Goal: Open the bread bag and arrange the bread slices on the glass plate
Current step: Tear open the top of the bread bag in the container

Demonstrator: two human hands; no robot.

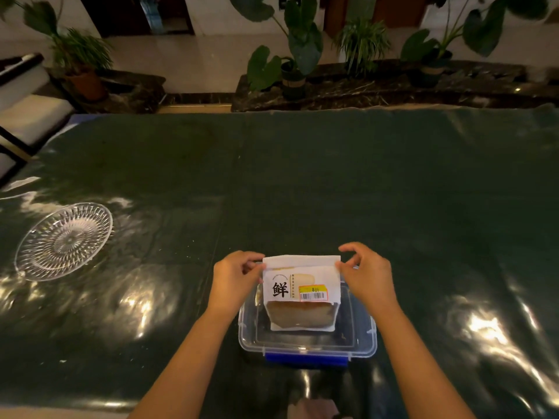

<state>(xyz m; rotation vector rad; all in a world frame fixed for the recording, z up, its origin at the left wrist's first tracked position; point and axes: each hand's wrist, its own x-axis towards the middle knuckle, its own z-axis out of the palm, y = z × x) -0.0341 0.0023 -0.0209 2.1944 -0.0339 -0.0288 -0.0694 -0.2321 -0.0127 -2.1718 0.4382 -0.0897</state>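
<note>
Both grips pinch the bread bag (pixel 301 285) top corners — left hand (pixel 234 278) at nine o'clock, right hand (pixel 367 275) at three; glass plate (pixel 64 241) waits far at ten o'clock, left hand nearer.

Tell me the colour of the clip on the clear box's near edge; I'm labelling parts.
Blue; the clip shows in the head view.

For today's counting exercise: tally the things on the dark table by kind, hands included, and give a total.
Bread bag: 1
Clear plastic box: 1
Glass plate: 1
Hands, left hand and right hand, each pinching a top corner of the bag: 2
Total: 5
</note>
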